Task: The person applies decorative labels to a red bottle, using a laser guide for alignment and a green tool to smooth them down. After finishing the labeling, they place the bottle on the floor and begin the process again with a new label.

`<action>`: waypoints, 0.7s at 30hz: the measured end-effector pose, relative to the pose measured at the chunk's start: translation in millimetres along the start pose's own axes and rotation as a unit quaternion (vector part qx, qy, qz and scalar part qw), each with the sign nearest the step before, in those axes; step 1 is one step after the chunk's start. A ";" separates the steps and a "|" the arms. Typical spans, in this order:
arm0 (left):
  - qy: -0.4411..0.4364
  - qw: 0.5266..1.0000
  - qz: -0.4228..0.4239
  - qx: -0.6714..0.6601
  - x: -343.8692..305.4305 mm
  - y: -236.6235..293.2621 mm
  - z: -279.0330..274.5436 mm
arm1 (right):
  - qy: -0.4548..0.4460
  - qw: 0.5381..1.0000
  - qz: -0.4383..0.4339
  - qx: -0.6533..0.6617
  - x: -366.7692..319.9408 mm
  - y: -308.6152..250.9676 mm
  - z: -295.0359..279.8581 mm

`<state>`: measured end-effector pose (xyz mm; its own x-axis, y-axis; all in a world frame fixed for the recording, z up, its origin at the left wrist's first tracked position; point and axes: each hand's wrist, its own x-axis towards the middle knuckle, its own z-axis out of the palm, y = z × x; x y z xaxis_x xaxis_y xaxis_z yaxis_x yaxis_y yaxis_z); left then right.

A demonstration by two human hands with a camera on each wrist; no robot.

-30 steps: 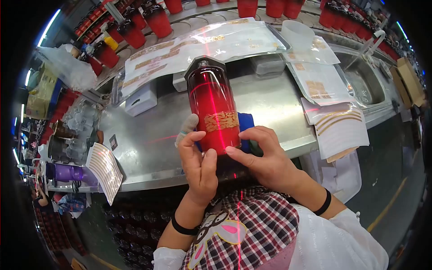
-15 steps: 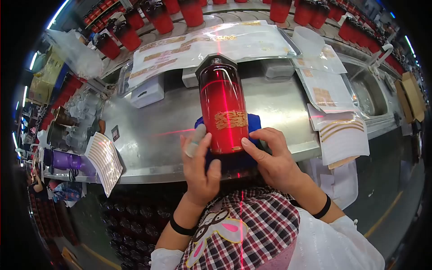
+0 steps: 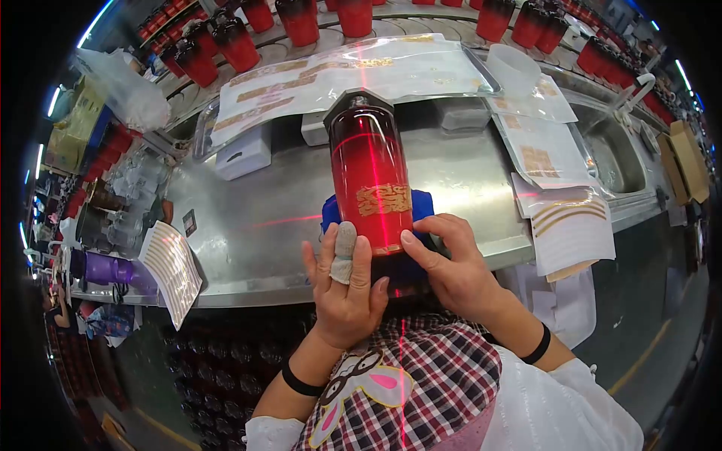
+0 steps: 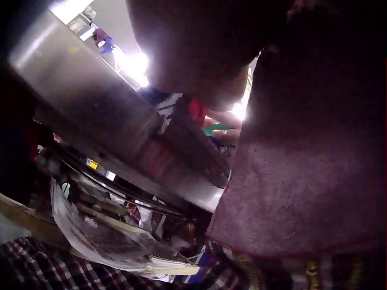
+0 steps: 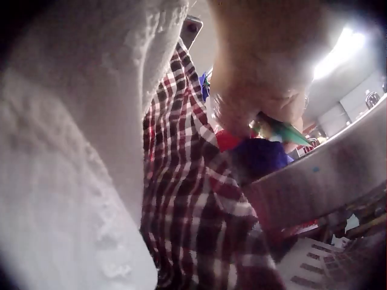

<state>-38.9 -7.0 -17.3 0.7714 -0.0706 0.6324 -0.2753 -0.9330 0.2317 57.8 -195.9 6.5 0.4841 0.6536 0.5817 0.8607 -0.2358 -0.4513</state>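
A glossy red bottle (image 3: 368,161), dark at the neck end, lies with its base toward me over a blue support (image 3: 423,204). A gold patterned decal (image 3: 382,200) sits on its lower side. My left hand (image 3: 344,297) is beside the base, fingers extended, a grey finger cot (image 3: 344,252) covering one finger. At the base's right edge are the thumb and forefinger of my right hand (image 3: 460,264). Its other fingers curl around a green scraper-like piece (image 5: 290,132), mostly hidden in the head view. An angular grey plate (image 3: 335,111) shows behind the neck.
Behind the bottle, a tray carries decal sheets (image 3: 301,84). More sheets (image 3: 573,225) hang over the steel table's (image 3: 241,259) right side near a sink (image 3: 613,146). A striped sheet (image 3: 171,270) overhangs the left edge. Red cups (image 3: 299,22) line the back.
My left hand has come away from the bottle's left side and turned, fingers extended, in front of its base. My right thumb and forefinger stay at the base edge. Background cups have shifted.
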 end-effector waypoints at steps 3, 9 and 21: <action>-0.004 0.999 0.009 0.036 2.5 2.3 -1.2 | -0.005 1.000 0.002 -0.002 -0.3 0.2 -0.7; -0.007 0.998 0.021 0.052 8.5 7.9 -2.0 | 0.009 1.000 -0.004 0.010 -0.3 1.4 1.4; 0.022 0.999 -0.018 -0.020 -4.2 0.9 -0.3 | 0.011 1.000 -0.008 0.014 -0.9 3.2 1.4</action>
<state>-42.6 -7.5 -19.6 0.7558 -0.0202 0.6545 -0.2705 -0.9199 0.2839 59.8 -196.2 3.6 0.4733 0.6412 0.6040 0.8641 -0.2049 -0.4596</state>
